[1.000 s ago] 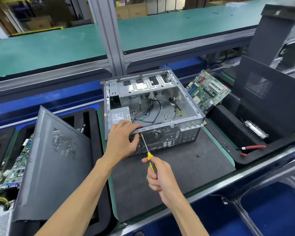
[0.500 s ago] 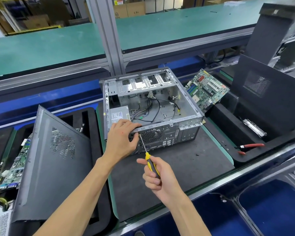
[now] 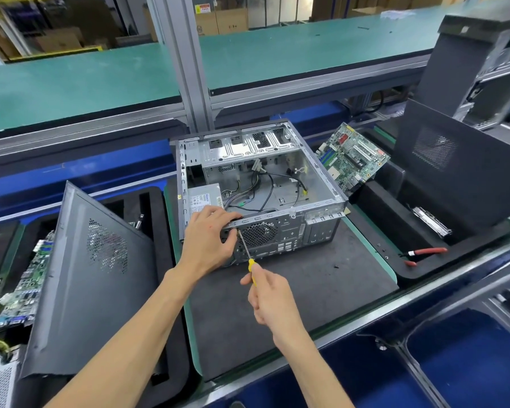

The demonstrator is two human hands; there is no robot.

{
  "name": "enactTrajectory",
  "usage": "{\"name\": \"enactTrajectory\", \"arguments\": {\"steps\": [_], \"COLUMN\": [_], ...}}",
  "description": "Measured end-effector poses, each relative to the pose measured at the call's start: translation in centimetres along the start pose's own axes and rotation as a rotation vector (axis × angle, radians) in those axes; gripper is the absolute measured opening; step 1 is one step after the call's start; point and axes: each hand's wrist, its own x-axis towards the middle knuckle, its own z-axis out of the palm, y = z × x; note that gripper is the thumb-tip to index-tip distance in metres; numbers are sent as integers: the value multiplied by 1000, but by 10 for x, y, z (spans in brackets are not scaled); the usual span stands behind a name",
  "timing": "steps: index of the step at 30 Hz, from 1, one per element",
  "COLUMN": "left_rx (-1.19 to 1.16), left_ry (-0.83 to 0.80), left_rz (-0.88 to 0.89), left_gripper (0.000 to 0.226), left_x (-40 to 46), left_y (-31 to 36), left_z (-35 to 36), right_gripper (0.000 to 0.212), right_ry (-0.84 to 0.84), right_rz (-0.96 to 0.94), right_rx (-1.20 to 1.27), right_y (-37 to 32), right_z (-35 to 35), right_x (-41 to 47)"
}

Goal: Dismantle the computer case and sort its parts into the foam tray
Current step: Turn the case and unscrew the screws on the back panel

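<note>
- Computer case (image 3: 265, 198) lies open on the dark mat (image 3: 292, 304) at the counter's middle, rear panel facing the person.
- Left hand (image 3: 208, 241) grips the case's rear top rail, fingers curled over it.
- Right hand (image 3: 273, 301) holds a yellow-handled screwdriver (image 3: 249, 262), its tip against the rear panel beside the fan grille (image 3: 259, 234).
- Motherboard (image 3: 352, 157) leans in the foam tray (image 3: 395, 219) on the right; red pliers (image 3: 424, 253) lie there too.

Two bare forearms reach forward from the bottom of the frame. The left hand (image 3: 208, 238) lies knuckles-up, fingers curled over the top rear edge of the computer case (image 3: 289, 231), thumb toward the rear panel. The right hand (image 3: 273, 298), lower and nearer the body, wraps its fingers round the yellow handle of a screwdriver (image 3: 249, 262), index finger extended along it.
</note>
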Motion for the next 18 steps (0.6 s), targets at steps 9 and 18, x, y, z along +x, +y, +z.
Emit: {"name": "enactTrajectory", "arguments": {"steps": [9, 18], "left_rx": [-28, -53], "left_ry": [-37, -44], "left_rz": [-18, -5], "left_gripper": [32, 30], "left_x": [2, 2], "left_y": [-2, -2], "left_z": [-1, -2], "right_gripper": [20, 26], "right_ry": [-471, -303], "right_rz": [454, 286], "right_rx": [1119, 642], "right_y": [-4, -10], "right_z": [-10, -8], "right_x": [-4, 1]}}
